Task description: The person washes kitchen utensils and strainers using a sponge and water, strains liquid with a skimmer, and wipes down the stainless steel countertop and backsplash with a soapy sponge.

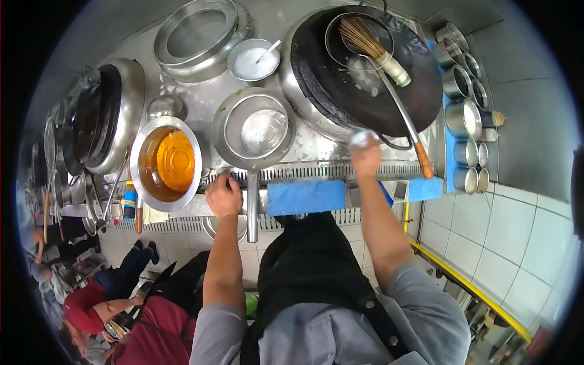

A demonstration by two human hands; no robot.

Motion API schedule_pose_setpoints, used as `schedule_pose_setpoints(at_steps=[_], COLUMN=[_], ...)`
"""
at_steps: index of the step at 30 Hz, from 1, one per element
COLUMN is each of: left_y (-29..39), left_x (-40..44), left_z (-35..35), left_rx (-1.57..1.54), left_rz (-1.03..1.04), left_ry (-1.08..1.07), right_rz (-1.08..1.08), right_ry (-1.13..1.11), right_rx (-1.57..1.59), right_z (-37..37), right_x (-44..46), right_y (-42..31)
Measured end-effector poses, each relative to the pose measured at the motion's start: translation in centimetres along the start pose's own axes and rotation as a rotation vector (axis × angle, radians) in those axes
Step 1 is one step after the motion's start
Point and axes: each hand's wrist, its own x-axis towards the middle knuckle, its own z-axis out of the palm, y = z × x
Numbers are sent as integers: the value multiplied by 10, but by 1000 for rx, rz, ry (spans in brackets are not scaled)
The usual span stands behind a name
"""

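My right hand (366, 161) is closed around a bunched white cloth (362, 139) at the near rim of a large black wok (389, 103), beside its loop handle. Across the wok lie a ladle or strainer with a wooden handle (424, 161) and a bamboo brush (365, 39). My left hand (224, 194) rests at the stove's front edge with curled fingers; what is under them is hidden. It is between a metal bowl of orange oil (175, 159) and the metal handle (252, 210) of a pan holding a metal pot (255, 126).
A bowl of white powder with a spoon (254, 61) and a wide metal pot (201, 30) stand behind. Metal canisters (463, 118) line the right wall. Blue padding (306, 198) covers part of the front edge. Another wok (91, 121) stands left; people in red shirts (161, 331) are lower left.
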Motion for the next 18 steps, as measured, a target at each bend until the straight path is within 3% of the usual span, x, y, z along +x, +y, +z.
schedule_pose_setpoints(at_steps=[1, 3, 4, 5, 6, 11, 12, 13, 14, 15, 17, 18], left_y=[2, 1, 0, -1, -6, -2, 0, 0, -1, -2, -5, -4], left_x=[3, 6, 2, 1, 1, 2, 2, 1, 0, 0, -3, -2], left_z=[2, 5, 6, 7, 10, 8, 7, 7, 8, 10, 13, 14], left_rx=[-8, -7, -8, 9, 14, 35, 25, 27, 23, 19, 37, 43], left_rz=[-10, -1, 9, 4, 25, -7, 12, 1, -8, -14, -52, -50], left_ry=[-17, 5, 0, -31, -27, -76, -37, -44, -48, -49, -72, -72], right_rz=[-168, -165, -159, -228, -141, -18, 179, 232, 380, 176, 328, 362], right_ry=[34, -84, -212, -189, -285, -132, -243, -174, -9, 51, 182, 181], right_rx=[-45, 87, 82, 79, -23, 186, 315, 268, 424, 268, 936, 1008], right_z=[17, 54, 62, 77, 67, 12, -20, -23, -20, -34, -43, -59], right_x=[-13, -30, -30, -28, -23, -18, -15, -7, -2, 9, 35, 51], right_y=[-22, -74, -94, -97, -110, -52, -48, -13, 18, 46, 87, 98])
